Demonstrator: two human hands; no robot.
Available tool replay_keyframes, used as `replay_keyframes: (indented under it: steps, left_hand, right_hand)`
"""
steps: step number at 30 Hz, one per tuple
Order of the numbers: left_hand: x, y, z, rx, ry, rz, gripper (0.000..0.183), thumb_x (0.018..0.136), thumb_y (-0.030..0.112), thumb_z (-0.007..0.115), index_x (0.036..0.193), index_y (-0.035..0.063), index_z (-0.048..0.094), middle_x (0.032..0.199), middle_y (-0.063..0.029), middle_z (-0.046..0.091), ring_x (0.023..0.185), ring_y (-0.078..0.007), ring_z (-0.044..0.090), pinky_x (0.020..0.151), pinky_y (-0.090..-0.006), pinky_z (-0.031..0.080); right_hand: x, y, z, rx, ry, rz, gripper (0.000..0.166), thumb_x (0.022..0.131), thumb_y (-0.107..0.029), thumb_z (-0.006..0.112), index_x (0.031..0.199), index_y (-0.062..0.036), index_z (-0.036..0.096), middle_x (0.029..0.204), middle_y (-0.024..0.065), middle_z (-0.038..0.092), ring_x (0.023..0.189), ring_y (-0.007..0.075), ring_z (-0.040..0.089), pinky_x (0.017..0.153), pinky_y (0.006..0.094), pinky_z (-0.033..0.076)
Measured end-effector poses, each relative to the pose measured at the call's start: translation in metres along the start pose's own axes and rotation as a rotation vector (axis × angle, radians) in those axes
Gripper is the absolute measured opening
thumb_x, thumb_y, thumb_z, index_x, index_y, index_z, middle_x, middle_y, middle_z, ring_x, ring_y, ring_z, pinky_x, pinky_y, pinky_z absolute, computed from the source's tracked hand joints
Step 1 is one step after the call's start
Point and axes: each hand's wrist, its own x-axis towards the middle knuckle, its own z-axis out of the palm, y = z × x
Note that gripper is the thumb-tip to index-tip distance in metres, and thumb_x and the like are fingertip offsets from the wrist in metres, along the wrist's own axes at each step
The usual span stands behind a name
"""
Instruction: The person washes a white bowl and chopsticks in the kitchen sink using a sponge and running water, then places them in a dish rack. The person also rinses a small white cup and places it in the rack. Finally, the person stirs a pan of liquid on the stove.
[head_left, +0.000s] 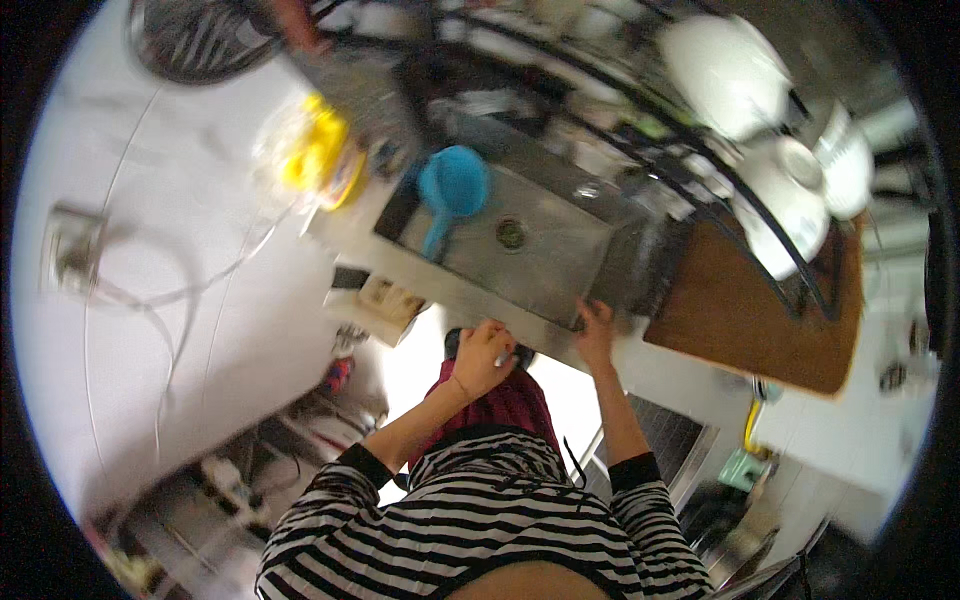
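My left hand (484, 358) is held in front of my body, just short of the counter's front edge, with its fingers curled. A small shiny spot shows at its fingers; I cannot tell whether it is a ring or something held. My right hand (596, 330) reaches to the near right corner of the metal sink (555, 277), fingers slightly apart; I see nothing in it. Inside the sink, a blue plastic dipper (454, 180) rests at the far left, its handle toward the near rim. A drain (511, 234) lies mid-basin, with greenish bits on it.
A wooden board (757, 315) lies on the counter at right, under a black dish rack (780, 236) with white bowls (784, 214). Left of the sink are a yellow-topped container (319, 150) and a box (390, 300). A cord (225, 277) runs along the white wall.
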Motion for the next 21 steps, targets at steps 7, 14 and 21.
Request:
replay_keyframes:
  steps: [7,14,21]
  left_hand:
    - [0.003,-0.016,0.034,0.061,-0.059,0.214,0.048,0.054,-0.005,0.053,0.101,0.0047,0.044,0.126,-0.0226,0.026,0.12,-0.0398,0.017,0.095,-0.0487,0.015]
    - [-0.044,0.05,0.071,0.645,-0.223,0.215,0.074,0.067,0.029,0.055,0.13,0.0105,0.021,0.137,-0.0196,-0.001,0.125,-0.0387,-0.003,0.095,-0.0569,0.001]
    - [-0.131,0.06,0.234,1.525,-0.069,0.608,0.073,0.076,0.06,0.031,0.13,0.0113,0.024,0.133,-0.0229,0.013,0.118,-0.0454,0.017,0.089,-0.0594,0.021]
  right_hand:
    - [-0.066,-0.059,-0.027,-0.075,0.146,-0.236,0.071,0.066,-0.023,0.061,0.127,-0.0089,0.027,0.134,0.025,0.006,0.124,0.0379,0.01,0.094,0.0587,0.008]
    - [-0.212,0.018,-0.034,-0.093,0.059,-0.022,0.085,0.064,-0.031,0.065,0.131,-0.0106,0.016,0.136,0.0197,-0.003,0.126,0.0351,0.002,0.096,0.0568,0.007]
    - [-0.458,0.142,-0.008,0.119,0.036,0.548,0.074,0.069,-0.028,0.06,0.13,-0.0145,0.021,0.137,0.0179,0.0,0.126,0.035,0.003,0.098,0.052,0.01]
